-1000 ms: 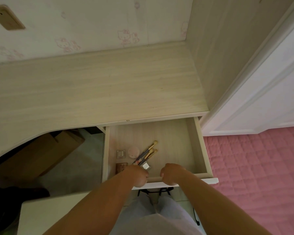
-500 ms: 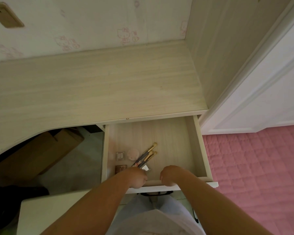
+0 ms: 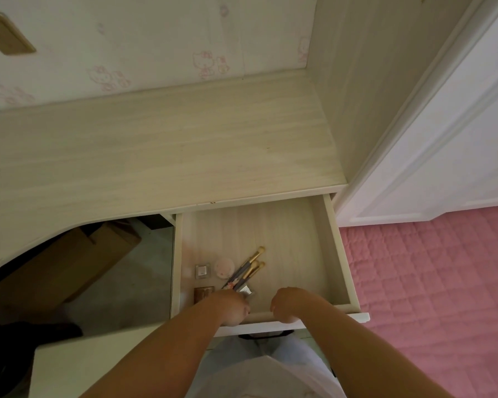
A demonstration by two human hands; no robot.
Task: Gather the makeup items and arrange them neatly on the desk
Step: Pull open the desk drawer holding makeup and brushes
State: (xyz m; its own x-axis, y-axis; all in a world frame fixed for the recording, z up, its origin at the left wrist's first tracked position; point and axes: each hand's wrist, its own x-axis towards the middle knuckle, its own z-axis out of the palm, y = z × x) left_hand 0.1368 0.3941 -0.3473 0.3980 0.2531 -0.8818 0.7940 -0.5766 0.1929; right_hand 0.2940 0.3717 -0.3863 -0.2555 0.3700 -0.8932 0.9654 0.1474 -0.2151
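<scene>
1. Under the desk (image 3: 161, 145), the drawer (image 3: 337, 251) stands pulled out, a little farther than a second ago, so more of its pale floor shows.
2. Left hand (image 3: 232, 307) has shifted from the front rail into the drawer's near-left corner; its fingers curl down at the handle ends of the makeup brushes (image 3: 246, 271), though whether it actually grips them I cannot tell.
3. Right hand (image 3: 285, 304) is lifted slightly off the front rail, fingers loosely curled, holding nothing.
4. Those brushes lie bunched in the drawer, long axis running diagonally, gold-ferruled tips pointing away and to the right, handles toward the left hand.
5. Just left of them sit a round pink compact (image 3: 224, 268), a small square case (image 3: 202, 270) and a brown palette (image 3: 203, 293), unmoved.
</scene>
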